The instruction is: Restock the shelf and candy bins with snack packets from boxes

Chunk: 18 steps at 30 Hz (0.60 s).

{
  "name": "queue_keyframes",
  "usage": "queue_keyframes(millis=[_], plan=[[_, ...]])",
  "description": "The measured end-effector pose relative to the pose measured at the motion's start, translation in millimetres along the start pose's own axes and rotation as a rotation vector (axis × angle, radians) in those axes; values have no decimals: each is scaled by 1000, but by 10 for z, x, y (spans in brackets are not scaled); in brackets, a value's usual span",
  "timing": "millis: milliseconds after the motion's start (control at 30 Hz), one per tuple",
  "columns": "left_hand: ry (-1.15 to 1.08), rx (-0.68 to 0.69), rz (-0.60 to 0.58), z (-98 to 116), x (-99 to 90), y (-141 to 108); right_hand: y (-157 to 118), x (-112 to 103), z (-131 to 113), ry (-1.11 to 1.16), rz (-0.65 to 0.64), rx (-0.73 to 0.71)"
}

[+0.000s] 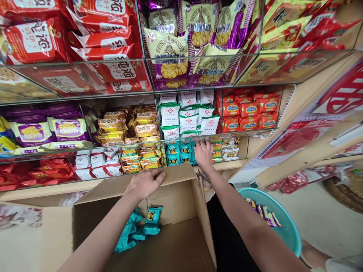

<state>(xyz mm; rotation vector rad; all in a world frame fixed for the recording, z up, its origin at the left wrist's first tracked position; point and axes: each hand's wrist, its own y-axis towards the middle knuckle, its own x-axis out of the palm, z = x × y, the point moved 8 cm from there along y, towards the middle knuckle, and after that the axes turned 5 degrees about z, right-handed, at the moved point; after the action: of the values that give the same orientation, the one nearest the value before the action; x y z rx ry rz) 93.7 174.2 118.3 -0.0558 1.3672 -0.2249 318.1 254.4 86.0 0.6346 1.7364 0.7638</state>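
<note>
Right hand (203, 154) grip: in the head view, we saw it reach to the lowest shelf (229, 165), just beside the teal packets (185, 148) stacked there. Its fingertips were too indistinct for us to tell whether it was wide, narrow or holding a packet. Our left hand (146, 182) lay palm down on the far flap (172, 175) of an open cardboard carton (176, 200), thumb extended; we could not tell how far its grip closed around the edge. Inside the carton we noted more teal packets (153, 214), heaped toward the left, partly behind our left forearm. Above the shelved teal packets stood white-and-green packets (188, 122), with red-orange packets (249, 110) to their right. Beside our right forearm, a teal basin (287, 213) contained purple packets (263, 212).
</note>
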Motion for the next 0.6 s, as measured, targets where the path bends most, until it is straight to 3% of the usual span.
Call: queue_keyframes(millis=[133, 333, 467, 600], plan=[[2, 6, -1, 4, 5, -2, 80, 52, -101, -10, -49, -97], [13, 10, 12, 8, -1, -2, 247, 163, 40, -104, -90, -22], [10, -1, 6, 6, 0, -2, 263, 172, 102, -97, -47, -1], [7, 13, 15, 3, 8, 2, 175, 50, 90, -58, 53, 24]])
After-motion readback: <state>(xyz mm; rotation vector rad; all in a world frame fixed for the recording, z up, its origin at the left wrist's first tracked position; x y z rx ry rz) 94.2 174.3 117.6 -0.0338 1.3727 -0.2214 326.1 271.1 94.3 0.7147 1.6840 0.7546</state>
